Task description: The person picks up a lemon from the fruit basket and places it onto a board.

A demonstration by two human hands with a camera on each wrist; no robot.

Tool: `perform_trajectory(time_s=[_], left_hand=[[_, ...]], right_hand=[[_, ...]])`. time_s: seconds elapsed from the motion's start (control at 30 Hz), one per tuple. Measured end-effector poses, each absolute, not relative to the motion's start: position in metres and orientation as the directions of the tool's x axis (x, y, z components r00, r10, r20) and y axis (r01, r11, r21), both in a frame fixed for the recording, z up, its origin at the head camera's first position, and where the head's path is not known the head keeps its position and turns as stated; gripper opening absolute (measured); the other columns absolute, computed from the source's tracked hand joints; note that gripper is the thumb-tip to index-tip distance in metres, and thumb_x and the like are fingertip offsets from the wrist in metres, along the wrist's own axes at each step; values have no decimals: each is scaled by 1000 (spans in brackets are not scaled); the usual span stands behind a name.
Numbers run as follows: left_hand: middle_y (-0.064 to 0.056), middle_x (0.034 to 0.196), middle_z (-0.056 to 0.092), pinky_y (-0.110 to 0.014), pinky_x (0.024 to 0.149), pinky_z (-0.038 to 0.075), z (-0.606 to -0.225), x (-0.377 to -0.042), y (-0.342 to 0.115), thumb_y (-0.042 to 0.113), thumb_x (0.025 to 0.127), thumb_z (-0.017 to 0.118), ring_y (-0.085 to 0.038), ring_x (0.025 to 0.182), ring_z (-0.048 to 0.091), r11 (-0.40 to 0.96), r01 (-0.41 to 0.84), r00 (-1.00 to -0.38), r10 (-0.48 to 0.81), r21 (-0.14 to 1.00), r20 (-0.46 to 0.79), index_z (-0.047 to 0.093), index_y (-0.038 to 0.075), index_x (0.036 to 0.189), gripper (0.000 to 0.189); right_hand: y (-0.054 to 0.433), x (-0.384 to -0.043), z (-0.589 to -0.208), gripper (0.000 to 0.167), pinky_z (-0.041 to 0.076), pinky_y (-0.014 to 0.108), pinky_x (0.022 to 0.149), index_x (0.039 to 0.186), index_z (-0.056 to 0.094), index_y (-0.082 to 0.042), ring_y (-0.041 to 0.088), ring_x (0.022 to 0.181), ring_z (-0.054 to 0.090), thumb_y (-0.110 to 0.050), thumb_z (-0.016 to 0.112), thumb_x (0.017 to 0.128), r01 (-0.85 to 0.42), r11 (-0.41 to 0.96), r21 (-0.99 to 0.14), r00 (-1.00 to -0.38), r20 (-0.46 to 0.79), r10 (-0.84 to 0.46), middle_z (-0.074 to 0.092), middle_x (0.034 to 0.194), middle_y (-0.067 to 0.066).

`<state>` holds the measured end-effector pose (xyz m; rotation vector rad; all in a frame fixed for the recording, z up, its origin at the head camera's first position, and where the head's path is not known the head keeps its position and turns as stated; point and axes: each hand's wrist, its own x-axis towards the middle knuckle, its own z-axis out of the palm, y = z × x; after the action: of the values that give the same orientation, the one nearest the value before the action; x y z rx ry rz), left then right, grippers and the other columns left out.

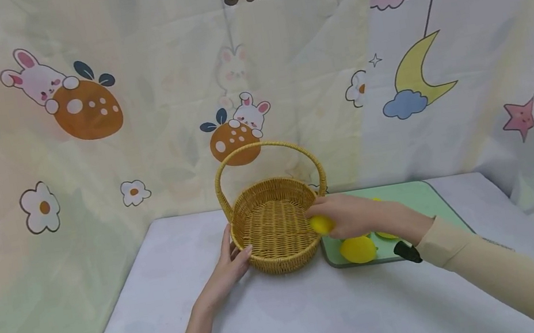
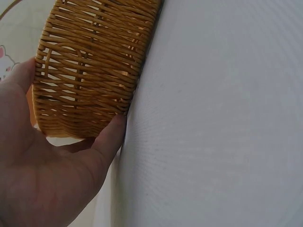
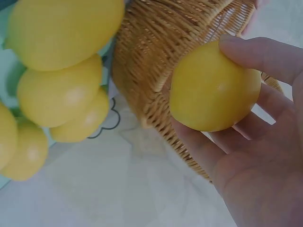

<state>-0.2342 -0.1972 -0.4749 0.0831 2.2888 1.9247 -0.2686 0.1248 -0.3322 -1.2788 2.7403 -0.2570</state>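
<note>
A round wicker basket (image 1: 279, 228) with a tall arched handle stands upright on the table, its woven floor bare where it shows. My left hand (image 1: 234, 262) grips the basket's left side; up close in the left wrist view, thumb and fingers span the woven wall (image 2: 90, 71). Just over the right rim, my right hand (image 1: 345, 215) holds a yellow lemon (image 1: 322, 225). Thumb and fingers curl round this lemon (image 3: 215, 87) in the right wrist view. Several more lemons (image 1: 359, 250) lie to the right, partly hidden by the right hand and forearm.
A green cutting board (image 1: 408, 196) lies under the loose lemons, close against the basket's right side. The white table (image 1: 281, 321) extends in front of both. A printed cloth backdrop (image 1: 160, 119) hangs behind the table's far edge.
</note>
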Motion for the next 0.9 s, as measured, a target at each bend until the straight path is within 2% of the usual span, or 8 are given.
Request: perform_trajectory(time_s=[0.13,0.33,0.5,0.7,0.9], left_hand=[[-7,168,2,-41,116,40,-475,-234,-197,50,96,60,-26,154,17,174,-58,-987,135,983,-82,-7,59,149,86],[-7,168,2,-40,115,41,-475,-234,-197,61,89,63,-26,154,18,174,-58,-987,137,983,-82,-7,63,146,90],[-7,168,2,-40,115,41,-475,-234,-195,60,90,63,-26,154,18,170,-60,-987,140,984,-84,-6,63,146,89],[-9,167,2,-40,114,42,-476,-234,-196,61,89,62,-27,154,18,181,-60,-987,137,982,-85,-8,59,150,92],[-9,167,4,-40,114,42,-475,-234,-196,62,89,63,-27,154,19,182,-62,-988,130,981,-86,-9,53,153,97]], right_hand=[[137,-270,-338,55,54,32,88,130,63,-14,15,105,58,2,67,78,-743,639,-201,-648,-25,-761,62,128,1],[162,-275,-348,54,54,32,85,130,64,-14,13,99,57,-1,68,78,-719,661,-217,-674,-18,-739,64,122,-1],[187,-277,-353,49,56,41,93,128,65,-11,18,104,60,-3,70,80,-668,709,-226,-725,-14,-688,65,123,3],[210,-271,-354,46,56,45,94,127,65,-8,20,104,60,-2,69,81,-628,743,-231,-763,-9,-647,66,119,4],[224,-259,-354,46,55,48,97,128,65,-8,25,111,61,-2,68,82,-611,758,-228,-779,3,-627,66,124,5]])
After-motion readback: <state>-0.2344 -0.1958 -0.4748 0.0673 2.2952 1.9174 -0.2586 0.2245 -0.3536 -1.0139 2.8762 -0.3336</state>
